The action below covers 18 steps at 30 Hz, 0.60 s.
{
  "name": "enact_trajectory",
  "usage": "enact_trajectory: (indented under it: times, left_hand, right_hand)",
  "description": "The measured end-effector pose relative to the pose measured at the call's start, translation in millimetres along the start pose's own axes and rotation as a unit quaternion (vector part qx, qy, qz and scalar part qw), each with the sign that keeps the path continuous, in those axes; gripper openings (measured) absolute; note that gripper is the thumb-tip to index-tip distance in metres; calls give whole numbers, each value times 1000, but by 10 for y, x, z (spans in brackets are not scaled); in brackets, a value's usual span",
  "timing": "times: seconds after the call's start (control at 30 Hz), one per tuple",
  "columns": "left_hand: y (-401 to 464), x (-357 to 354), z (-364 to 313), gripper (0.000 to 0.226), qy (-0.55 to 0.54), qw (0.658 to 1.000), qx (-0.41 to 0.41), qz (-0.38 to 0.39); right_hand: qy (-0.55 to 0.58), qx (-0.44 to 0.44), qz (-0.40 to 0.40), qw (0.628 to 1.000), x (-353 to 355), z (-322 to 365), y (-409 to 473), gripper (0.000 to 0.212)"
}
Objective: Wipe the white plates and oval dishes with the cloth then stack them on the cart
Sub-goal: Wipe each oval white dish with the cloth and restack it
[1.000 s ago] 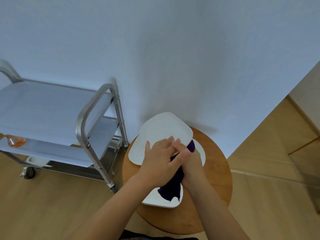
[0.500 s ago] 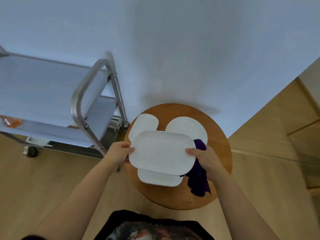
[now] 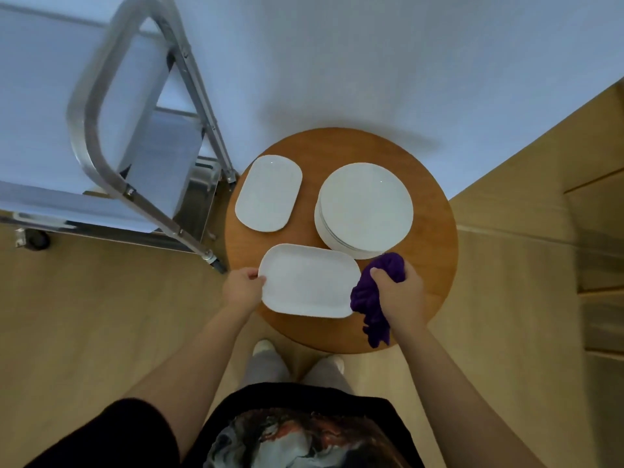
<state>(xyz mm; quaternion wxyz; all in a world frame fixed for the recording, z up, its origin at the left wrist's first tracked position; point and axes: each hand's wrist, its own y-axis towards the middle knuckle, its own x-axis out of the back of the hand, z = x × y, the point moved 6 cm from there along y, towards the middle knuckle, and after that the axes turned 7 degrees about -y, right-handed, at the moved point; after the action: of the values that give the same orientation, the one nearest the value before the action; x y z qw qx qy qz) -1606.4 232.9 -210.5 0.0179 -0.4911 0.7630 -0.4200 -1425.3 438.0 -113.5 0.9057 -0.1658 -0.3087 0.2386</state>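
Note:
A white oval dish (image 3: 309, 281) lies flat at the near side of the round wooden table (image 3: 435, 238). My left hand (image 3: 242, 289) grips its left rim. My right hand (image 3: 401, 295) is at its right rim and holds a bunched purple cloth (image 3: 373, 298) that hangs over the table's near edge. Another white oval dish (image 3: 268, 193) rests at the table's far left. A stack of round white plates (image 3: 364, 211) sits at the far right, just beyond the cloth. The steel cart (image 3: 101, 136) stands to the left.
The cart's tubular handle (image 3: 86, 106) and upright leg (image 3: 202, 96) stand close to the table's left edge, with a caster (image 3: 33, 238) on the wooden floor. A pale wall runs behind the table. My feet (image 3: 297, 363) are under its near edge.
The oval dish was tilted up under both hands and the cloth; it has come down flat, and the hands have parted to its two ends. The view has tipped further down.

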Motion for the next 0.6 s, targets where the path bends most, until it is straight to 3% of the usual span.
enact_trajectory:
  times: [0.17,0.3,0.4,0.6]
  left_hand:
    - [228,-110,136,27,15,1000,15,2]
    - [245,-179,-24,21,172,981,-83,14]
    - [289,-212,-55,21,227,967,-108,29]
    - [515,-192,55,29,157,985,-61,39]
  right_hand:
    - [-12,-11,19,1000,-194,-85,56,19]
    - [-16,-17,34,999,-330,-96,99,16]
    - [-17,-23,36,999,-399,-106,125,19]
    - [-14,-40,41,998,-526,-110,182,20]
